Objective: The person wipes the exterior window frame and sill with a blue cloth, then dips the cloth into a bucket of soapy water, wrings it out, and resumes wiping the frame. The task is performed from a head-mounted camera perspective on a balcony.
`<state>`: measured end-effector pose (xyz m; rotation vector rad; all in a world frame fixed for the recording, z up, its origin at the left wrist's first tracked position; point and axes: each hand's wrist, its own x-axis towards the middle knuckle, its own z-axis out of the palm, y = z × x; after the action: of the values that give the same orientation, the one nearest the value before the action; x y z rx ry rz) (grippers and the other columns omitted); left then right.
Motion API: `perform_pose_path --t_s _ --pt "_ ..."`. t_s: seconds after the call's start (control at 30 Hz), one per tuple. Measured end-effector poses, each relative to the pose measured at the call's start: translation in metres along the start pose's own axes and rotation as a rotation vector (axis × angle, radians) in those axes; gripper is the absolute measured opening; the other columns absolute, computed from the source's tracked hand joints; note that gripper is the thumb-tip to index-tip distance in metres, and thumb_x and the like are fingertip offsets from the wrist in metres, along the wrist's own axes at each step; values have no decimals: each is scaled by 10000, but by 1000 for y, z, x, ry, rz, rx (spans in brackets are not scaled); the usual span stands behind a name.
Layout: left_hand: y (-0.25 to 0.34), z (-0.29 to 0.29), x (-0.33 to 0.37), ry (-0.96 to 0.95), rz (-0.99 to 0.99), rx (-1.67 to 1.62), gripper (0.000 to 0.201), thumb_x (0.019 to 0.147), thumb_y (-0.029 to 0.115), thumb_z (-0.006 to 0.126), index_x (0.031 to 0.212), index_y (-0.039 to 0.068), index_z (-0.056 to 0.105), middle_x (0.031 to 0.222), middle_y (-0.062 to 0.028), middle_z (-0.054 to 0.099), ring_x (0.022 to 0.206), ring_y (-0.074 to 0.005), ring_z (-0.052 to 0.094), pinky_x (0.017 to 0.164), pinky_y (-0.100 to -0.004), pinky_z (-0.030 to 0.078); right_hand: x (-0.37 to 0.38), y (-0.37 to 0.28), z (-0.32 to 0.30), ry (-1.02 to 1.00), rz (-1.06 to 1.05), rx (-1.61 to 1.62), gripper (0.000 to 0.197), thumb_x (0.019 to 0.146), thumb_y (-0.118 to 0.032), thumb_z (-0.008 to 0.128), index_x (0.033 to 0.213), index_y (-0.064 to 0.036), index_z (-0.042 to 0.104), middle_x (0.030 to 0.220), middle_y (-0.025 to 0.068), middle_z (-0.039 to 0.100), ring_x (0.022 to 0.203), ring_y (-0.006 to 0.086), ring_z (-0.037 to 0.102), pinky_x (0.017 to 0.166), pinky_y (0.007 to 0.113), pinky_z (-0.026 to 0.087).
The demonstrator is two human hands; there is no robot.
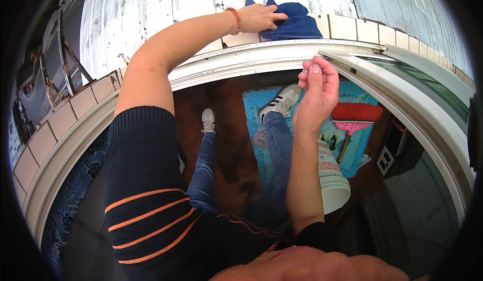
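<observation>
A dark blue cloth (294, 22) lies bunched on the tiled ledge, partly over the corrugated metal sheet. My left hand (259, 18) reaches across the window track and grips the cloth, its fingers pressed into the fabric. A beaded bracelet (234, 19) circles that wrist. Raised just inside the window frame, my right hand (318, 87) has its fingers curled in and the thumb against them. Nothing shows in it, and it stands apart from the cloth.
The white window track (221, 62) curves in front of me; a sliding pane's frame (402, 85) stands at right. Inside, a white bucket (334, 190), a red-headed broom (356, 112) and a pink dustpan (354, 126) are near my feet on a blue mat (254, 117). Rusty metal bars (65, 60) stand outside left.
</observation>
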<state>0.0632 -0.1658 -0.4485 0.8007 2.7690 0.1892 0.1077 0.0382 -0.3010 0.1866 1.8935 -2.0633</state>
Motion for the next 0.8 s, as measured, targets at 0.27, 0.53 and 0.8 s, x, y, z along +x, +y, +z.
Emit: perform_pose_path --t_s 0.27,0.53,0.8 --pt "-44 -60 -231 -183 -934 41 404 770 -15 493 1107 179 604 1077 -96 523 938 -293 562 792 -344 491 -28 18 28 -227 32 -105 285 853 -99 579 1096 23 497 1009 94 556 872 115 517 725 228 457" --pt "139 -170 -231 70 -822 -934 428 730 55 570 1129 -27 437 1084 -234 506 947 -335 567 839 -366 438 -97 41 93 -763 -284 -406 986 599 -99 773 1378 -41 171 1349 248 301 1247 390 323 1038 424 292" --pt "133 -149 -246 -16 -782 -850 321 814 311 630 989 41 630 763 -75 619 696 -161 584 671 -281 458 -135 50 88 -1105 318 -423 664 623 -273 685 1077 130 416 805 276 600 828 399 602 766 410 473"
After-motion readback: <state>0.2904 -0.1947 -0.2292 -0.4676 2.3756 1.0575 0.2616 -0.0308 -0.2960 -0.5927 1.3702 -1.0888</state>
